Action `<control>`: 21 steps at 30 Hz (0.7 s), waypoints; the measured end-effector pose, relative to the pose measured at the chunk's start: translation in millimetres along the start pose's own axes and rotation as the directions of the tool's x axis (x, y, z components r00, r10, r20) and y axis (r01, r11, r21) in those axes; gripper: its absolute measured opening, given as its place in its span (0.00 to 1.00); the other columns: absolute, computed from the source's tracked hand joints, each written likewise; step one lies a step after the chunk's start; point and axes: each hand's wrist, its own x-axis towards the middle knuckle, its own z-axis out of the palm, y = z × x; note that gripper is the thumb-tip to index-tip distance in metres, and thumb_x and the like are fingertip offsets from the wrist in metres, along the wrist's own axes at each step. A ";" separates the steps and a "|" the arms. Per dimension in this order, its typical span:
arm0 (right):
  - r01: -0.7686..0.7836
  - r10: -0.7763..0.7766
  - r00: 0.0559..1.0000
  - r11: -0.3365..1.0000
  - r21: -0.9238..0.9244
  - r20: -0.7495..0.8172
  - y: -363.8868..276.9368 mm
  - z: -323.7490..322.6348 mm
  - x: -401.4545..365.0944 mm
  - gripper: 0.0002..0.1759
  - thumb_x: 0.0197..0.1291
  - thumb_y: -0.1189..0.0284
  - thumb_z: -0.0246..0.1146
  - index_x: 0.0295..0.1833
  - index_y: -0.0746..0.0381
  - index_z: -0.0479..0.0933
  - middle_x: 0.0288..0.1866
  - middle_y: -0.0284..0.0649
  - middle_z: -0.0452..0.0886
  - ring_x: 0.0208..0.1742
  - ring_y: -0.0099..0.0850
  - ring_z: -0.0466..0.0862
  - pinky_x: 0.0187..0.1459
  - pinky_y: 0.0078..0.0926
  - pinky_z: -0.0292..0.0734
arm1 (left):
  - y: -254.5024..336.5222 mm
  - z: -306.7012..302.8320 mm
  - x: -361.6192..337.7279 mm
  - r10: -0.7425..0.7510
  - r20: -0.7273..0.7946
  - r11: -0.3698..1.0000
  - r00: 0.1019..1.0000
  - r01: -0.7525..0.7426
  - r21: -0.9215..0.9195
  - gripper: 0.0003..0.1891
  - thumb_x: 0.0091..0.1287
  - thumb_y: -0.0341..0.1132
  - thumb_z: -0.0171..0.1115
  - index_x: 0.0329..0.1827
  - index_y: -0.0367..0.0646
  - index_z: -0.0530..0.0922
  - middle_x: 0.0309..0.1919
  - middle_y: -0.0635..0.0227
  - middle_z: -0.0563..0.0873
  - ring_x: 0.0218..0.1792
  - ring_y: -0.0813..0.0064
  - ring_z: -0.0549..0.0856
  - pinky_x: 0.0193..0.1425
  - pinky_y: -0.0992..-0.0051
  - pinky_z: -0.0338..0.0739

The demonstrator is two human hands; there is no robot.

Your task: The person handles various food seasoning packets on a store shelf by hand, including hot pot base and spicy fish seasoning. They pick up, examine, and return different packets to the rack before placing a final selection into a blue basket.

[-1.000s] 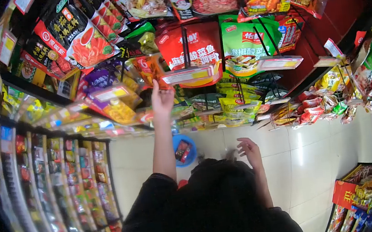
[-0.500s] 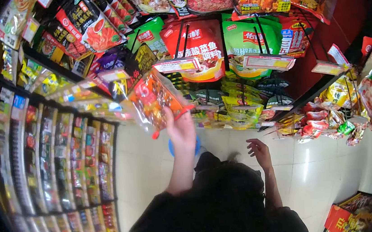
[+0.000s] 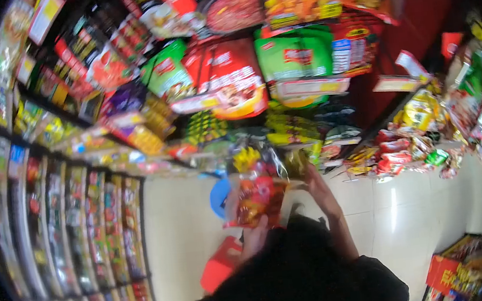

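Observation:
In front of my body, my left hand [image 3: 256,236] grips the lower edge of a clear packet with red and orange contents [image 3: 256,203]. My right hand [image 3: 320,189] is raised beside it, its fingers closed at the right edge of a shiny dark packet with a yellow print [image 3: 246,160]. A gold-green part [image 3: 297,165] shows at these fingertips; whether it belongs to the same packet is blurred. The dark packet lies above the red one and partly overlaps it. Both hands are just below the hanging shelf goods.
Red pouches [image 3: 233,78] and green pouches [image 3: 296,59] hang ahead behind price tags [image 3: 312,88]. Shelves of small packets [image 3: 84,220] run along the left. On the tiled floor are a blue round object [image 3: 220,198] and a red box [image 3: 220,264]. Snack bags [image 3: 419,111] hang at right.
My left hand has brought the red packet down and toward my body. My right hand has come up from beside me to the dark packet. The red box has come into view.

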 end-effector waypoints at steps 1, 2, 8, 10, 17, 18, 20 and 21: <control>0.081 -0.078 0.996 0.994 -0.071 0.036 -36.3 9.3 10.3 0.42 0.70 0.63 0.64 0.82 0.63 0.51 0.84 0.47 0.54 0.83 0.43 0.55 0.76 0.45 0.61 | 4.3 18.2 3.2 0.008 0.028 0.988 1.000 -0.012 0.151 0.24 0.71 0.29 0.65 0.69 0.41 0.70 0.59 0.59 0.80 0.59 0.62 0.82 0.62 0.61 0.78; 0.092 -0.086 0.996 0.954 -0.284 0.033 -63.2 15.7 8.3 0.45 0.67 0.65 0.67 0.82 0.63 0.51 0.83 0.47 0.55 0.83 0.43 0.56 0.77 0.44 0.60 | 10.1 36.7 0.2 0.022 0.066 0.955 0.998 -0.041 0.295 0.24 0.70 0.28 0.66 0.68 0.40 0.71 0.59 0.59 0.81 0.58 0.62 0.82 0.61 0.62 0.78; 0.000 -0.190 0.966 0.683 -0.730 -0.177 -155.6 14.7 -17.0 0.36 0.55 0.74 0.77 0.69 0.60 0.73 0.58 0.45 0.80 0.54 0.39 0.83 0.54 0.32 0.77 | 27.0 81.4 10.9 0.048 0.451 0.452 0.891 -0.422 0.786 0.20 0.66 0.26 0.69 0.61 0.37 0.78 0.54 0.59 0.82 0.53 0.64 0.84 0.56 0.66 0.80; 0.082 -0.296 0.941 0.673 -0.735 -0.166 -187.1 16.5 -28.2 0.29 0.54 0.74 0.77 0.62 0.60 0.79 0.51 0.44 0.82 0.51 0.43 0.83 0.52 0.34 0.78 | 37.0 111.3 10.0 0.078 0.518 0.385 0.852 -0.505 0.773 0.19 0.67 0.26 0.69 0.60 0.37 0.78 0.53 0.59 0.82 0.52 0.64 0.84 0.55 0.65 0.80; 0.369 -0.676 0.737 0.414 -0.832 -0.010 -277.1 30.4 -14.2 0.12 0.50 0.84 0.73 0.41 0.65 0.82 0.38 0.39 0.84 0.37 0.32 0.82 0.43 0.26 0.76 | -8.7 173.3 13.4 0.065 0.613 0.894 0.788 -0.319 0.315 0.21 0.69 0.29 0.68 0.63 0.37 0.76 0.58 0.60 0.81 0.57 0.66 0.83 0.57 0.68 0.80; 0.376 -0.718 0.696 0.373 -0.848 -0.007 -292.8 32.7 -2.0 0.11 0.51 0.83 0.72 0.41 0.65 0.82 0.37 0.39 0.84 0.37 0.31 0.81 0.42 0.26 0.76 | -4.6 185.9 18.1 0.149 0.669 0.793 0.728 -0.492 0.360 0.22 0.70 0.30 0.67 0.65 0.37 0.74 0.59 0.59 0.81 0.58 0.67 0.83 0.57 0.69 0.81; 0.373 -0.765 0.642 0.356 -0.857 -0.038 -329.5 37.3 25.4 0.08 0.55 0.82 0.71 0.41 0.67 0.82 0.37 0.39 0.84 0.37 0.27 0.81 0.42 0.25 0.75 | 12.4 207.4 30.8 0.173 0.775 0.476 0.608 -0.740 0.475 0.22 0.75 0.33 0.61 0.68 0.37 0.71 0.60 0.54 0.81 0.57 0.66 0.84 0.58 0.69 0.81; 0.372 -0.774 0.630 0.374 -0.850 -0.066 -350.3 38.1 40.0 0.07 0.57 0.80 0.70 0.42 0.67 0.82 0.37 0.38 0.84 0.39 0.25 0.81 0.43 0.25 0.76 | 20.4 229.9 33.8 0.133 0.743 0.609 0.656 -0.646 0.461 0.21 0.77 0.34 0.58 0.69 0.37 0.69 0.60 0.52 0.81 0.55 0.64 0.86 0.58 0.69 0.82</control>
